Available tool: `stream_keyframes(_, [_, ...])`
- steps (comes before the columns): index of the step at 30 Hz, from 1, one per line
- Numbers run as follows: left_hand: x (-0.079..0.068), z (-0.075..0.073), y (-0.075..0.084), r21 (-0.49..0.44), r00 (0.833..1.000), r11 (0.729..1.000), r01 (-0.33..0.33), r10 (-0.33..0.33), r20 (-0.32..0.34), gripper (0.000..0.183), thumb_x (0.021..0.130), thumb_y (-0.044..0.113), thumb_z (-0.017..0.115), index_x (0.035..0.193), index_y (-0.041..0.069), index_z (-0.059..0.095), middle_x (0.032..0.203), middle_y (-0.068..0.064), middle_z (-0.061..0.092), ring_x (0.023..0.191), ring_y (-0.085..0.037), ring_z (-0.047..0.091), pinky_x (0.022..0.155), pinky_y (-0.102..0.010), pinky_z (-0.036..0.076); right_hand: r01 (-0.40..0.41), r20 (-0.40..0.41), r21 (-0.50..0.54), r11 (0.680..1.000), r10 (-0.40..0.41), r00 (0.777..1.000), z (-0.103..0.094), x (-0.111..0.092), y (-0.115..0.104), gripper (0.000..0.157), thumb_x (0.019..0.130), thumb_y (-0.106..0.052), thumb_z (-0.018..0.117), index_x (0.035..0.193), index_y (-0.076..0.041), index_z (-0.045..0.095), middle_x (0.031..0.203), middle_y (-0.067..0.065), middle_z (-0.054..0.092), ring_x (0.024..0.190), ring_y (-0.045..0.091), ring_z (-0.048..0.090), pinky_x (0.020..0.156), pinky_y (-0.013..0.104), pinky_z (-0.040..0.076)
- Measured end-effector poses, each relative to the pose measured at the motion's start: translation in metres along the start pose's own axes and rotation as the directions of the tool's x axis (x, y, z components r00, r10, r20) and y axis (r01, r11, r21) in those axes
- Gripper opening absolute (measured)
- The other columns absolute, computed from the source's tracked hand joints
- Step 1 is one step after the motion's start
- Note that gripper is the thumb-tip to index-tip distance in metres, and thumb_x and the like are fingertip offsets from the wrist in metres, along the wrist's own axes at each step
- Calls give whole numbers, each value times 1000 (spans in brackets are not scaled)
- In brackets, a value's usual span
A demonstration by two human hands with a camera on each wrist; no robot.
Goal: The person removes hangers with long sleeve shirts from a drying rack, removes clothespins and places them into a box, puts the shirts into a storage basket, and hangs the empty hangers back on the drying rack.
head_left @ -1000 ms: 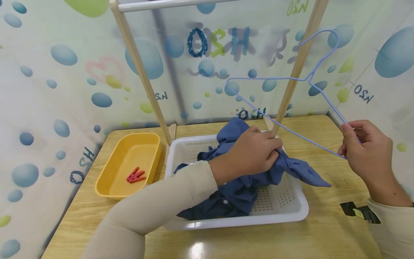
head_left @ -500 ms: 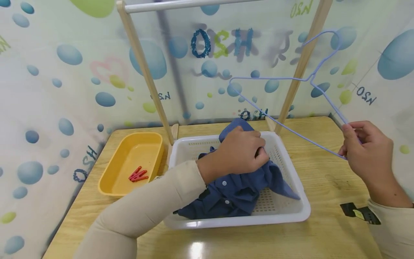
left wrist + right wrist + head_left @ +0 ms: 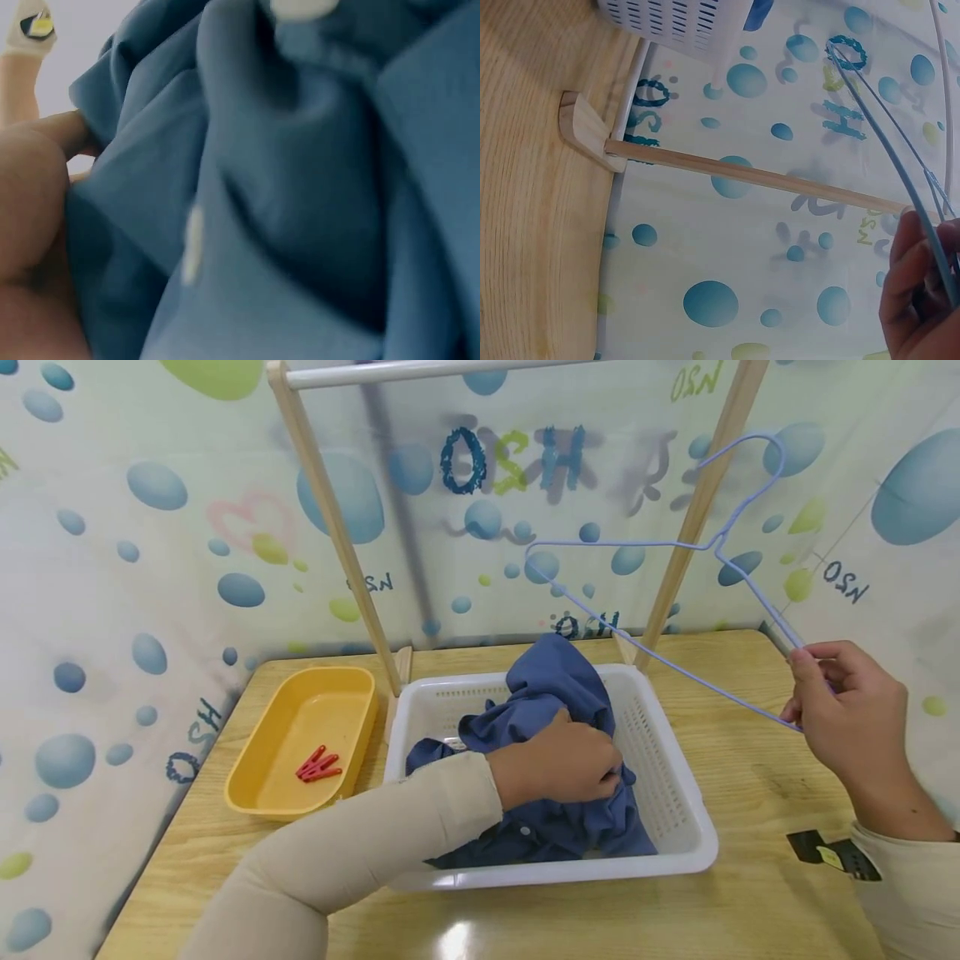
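Observation:
A blue button-up shirt (image 3: 561, 677) with white buttons lies bunched in a white plastic basket (image 3: 555, 875). Over the middle of it, my left hand (image 3: 558, 764) has its fingers curled into the fabric. Up close in the left wrist view, folds of the shirt (image 3: 292, 195) fill most of the picture, with part of the left hand (image 3: 37, 202) at their left side. To the right of the basket, my right hand (image 3: 851, 714) grips one corner of a light-blue clothes hanger (image 3: 660, 653) and holds it up, hook on top.
Left of the basket stands a yellow tray (image 3: 247, 785) with several red clothespins (image 3: 318, 767) in it. Behind the basket rises a wooden rack with a white top bar (image 3: 420, 370) and two posts (image 3: 333, 518). A patterned sheet (image 3: 465, 560) hangs behind the wooden table (image 3: 750, 902).
My left hand has moved from the basket's right side back left and down into the shirt. A shirt end that hung past the right rim now lies inside. The hanger stays almost still.

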State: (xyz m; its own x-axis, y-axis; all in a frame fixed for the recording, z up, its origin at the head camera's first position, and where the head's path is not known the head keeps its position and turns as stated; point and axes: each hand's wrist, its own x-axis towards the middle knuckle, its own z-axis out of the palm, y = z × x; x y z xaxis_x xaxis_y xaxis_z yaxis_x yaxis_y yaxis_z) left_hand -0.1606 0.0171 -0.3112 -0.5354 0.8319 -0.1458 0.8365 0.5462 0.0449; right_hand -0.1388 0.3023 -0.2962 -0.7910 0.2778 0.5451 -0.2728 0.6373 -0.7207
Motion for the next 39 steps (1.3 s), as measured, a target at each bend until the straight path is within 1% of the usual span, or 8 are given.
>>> stream_keyframes(8, [9, 18, 8, 69, 996, 996, -57, 52, 67, 26, 99, 38, 58, 79, 24, 64, 73, 10, 61, 75, -6, 56, 102, -47, 42, -45, 3, 16, 999, 45, 999, -1, -1, -3, 24, 99, -10, 59, 94, -33, 59, 61, -25, 55, 41, -4, 51, 45, 9, 42])
stream_keyframes(11, [9, 16, 8, 89, 998, 994, -65, 64, 20, 18, 98, 39, 60, 90, 26, 68, 81, 12, 65, 78, -5, 57, 92, -40, 42, -49, 5, 5, 999, 49, 999, -2, -1, -1, 24, 99, -10, 59, 94, -33, 58, 60, -24, 54, 41, -4, 51, 46, 9, 42])
stream_keyframes(16, [4, -5, 4, 87, 992, 996, -16, 26, -126, 22, 99, 45, 56, 111, 29, 65, 100, 15, 66, 89, -6, 57, 82, -34, 36, -32, 5, -22, 999, 33, 999, -4, -1, 3, 21, 100, -13, 59, 96, -34, 57, 61, -24, 54, 42, -5, 51, 46, 9, 42])
stream_keyframes(23, [-11, -42, -17, -9, 935, 989, 144, -139, -325, 25, 100, 40, 50, 116, 28, 65, 105, 10, 62, 98, -12, 56, 87, -37, 39, -15, 3, -26, 1000, 15, 1000, -5, -2, 5, 17, 100, -15, 59, 98, -32, 58, 63, -23, 54, 42, -5, 50, 46, 9, 42])
stream_keyframes(27, [-15, -49, -40, -86, 900, 976, 200, -218, -378, 21, 100, 28, 54, 114, 21, 68, 103, 4, 65, 93, -14, 59, 87, -34, 47, -33, -4, -18, 999, 33, 999, -7, -1, 5, 20, 100, -15, 59, 97, -35, 57, 62, -25, 54, 42, -5, 51, 46, 9, 42])
stream_keyframes(31, [-16, -49, -60, -155, 903, 959, 239, -278, -328, 25, 100, 23, 58, 122, 15, 67, 112, -2, 66, 95, -16, 62, 86, -31, 52, -46, -19, -13, 999, 46, 999, -9, -1, 4, 20, 100, -15, 58, 96, -34, 58, 62, -27, 56, 42, -6, 51, 45, 9, 41])
stream_keyframes(34, [-14, -42, -70, -152, 917, 938, 311, -338, -210, 41, 101, 26, 59, 139, 14, 57, 135, -10, 59, 116, -24, 61, 97, -37, 52, -57, -23, 7, 998, 57, 998, -9, -1, 4, 19, 100, -15, 59, 96, -33, 58, 60, -24, 56, 42, -6, 51, 45, 9, 41])
stream_keyframes(39, [-6, -27, -81, -81, 913, 913, 401, -405, -48, 57, 101, 29, 58, 154, 17, 40, 154, -12, 44, 140, -31, 46, 109, -46, 45, -67, -23, 17, 998, 67, 997, -8, -3, 2, 23, 100, -12, 59, 95, -34, 58, 57, -21, 53, 42, -4, 51, 46, 9, 42])
